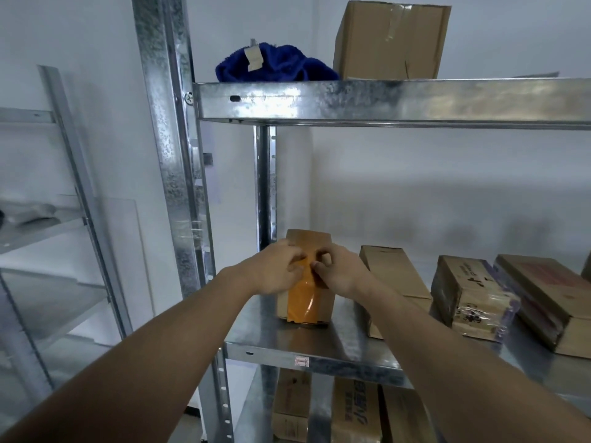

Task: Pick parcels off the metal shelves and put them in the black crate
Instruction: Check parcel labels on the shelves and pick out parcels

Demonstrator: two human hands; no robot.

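Hands on parcel. Left hand [277,266] and right hand [335,272] close together, fingers curled over the top front edge of a small brown parcel [307,282] banded with orange tape [302,302]; thumbs hidden, so firmness of hold cannot be told. Parcel upright at the left end of the middle metal shelf [319,353], just beside the rear upright post [264,187]. More parcels to its right: a long carton [391,276] near it, a taped box [470,298], a flat red-printed box [550,302]. Above, a blue cloth [275,63] and a large carton [390,39]. Black crate not in view.

Judged stage: grasp being set, lift not begun. Best done by sliding both hands down the side faces instead of pinching the taped top, since glossy tape probably slips. Tilt toward the body, draw straight out clear of the post and the long carton, keep low under the upper shelf beam [383,100], then turn toward the crate.
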